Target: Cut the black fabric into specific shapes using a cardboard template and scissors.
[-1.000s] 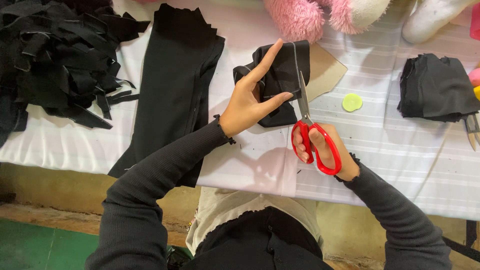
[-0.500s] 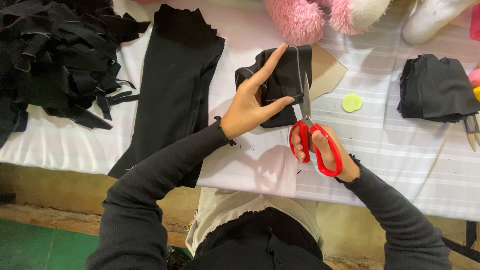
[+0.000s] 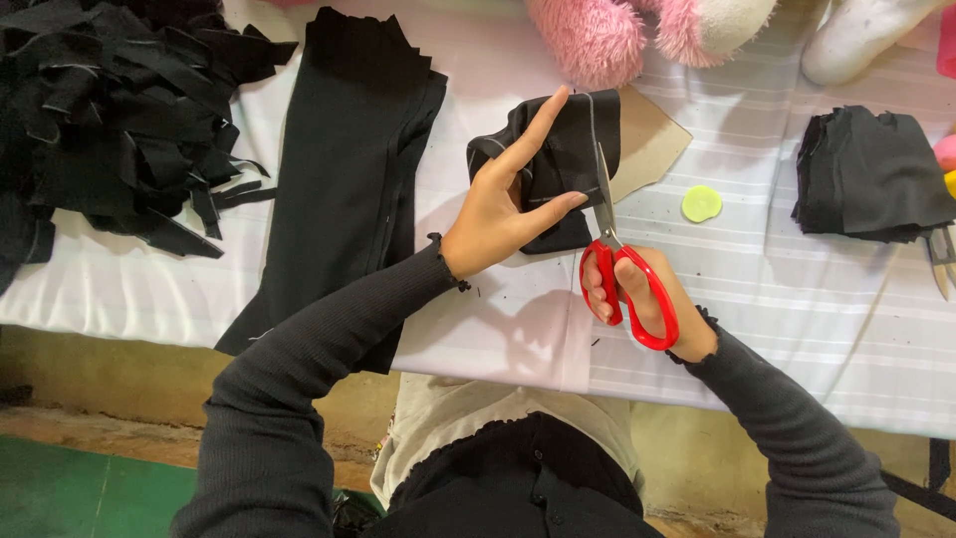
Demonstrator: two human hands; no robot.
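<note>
Scissors (image 3: 622,274) with red handles sit in the right hand (image 3: 642,299), fingers curled through the loops and closed on them, blades pointing away from the person and running up along the right edge of a folded black cloth (image 3: 563,159). From here the blades look nearly together, with the cloth edge at them, though how far they bite into it cannot be told. The left hand (image 3: 503,214) presses on the cloth from the left, forefinger stretched far along it and thumb laid toward the blades, the other fingers tucked under; it pins the cloth flat rather than gripping it. A pale chalk line shows on the cloth beside the blades. Under the cloth's right side lies a tan card (image 3: 647,144), part of it showing. All this rests on a surface (image 3: 797,299) covered in white striped fabric, about the middle, near the person.

Left of the cloth a long black strip (image 3: 344,189) runs from far to near and hangs past the near edge. At far left is a heap of black scraps (image 3: 110,110). Right of the card lies a small yellow-green disc (image 3: 702,203), and further right a stack of cut black pieces (image 3: 871,174) with small metal snips (image 3: 939,259) just beside it. A pink plush toy (image 3: 607,35) lies at the far edge
</note>
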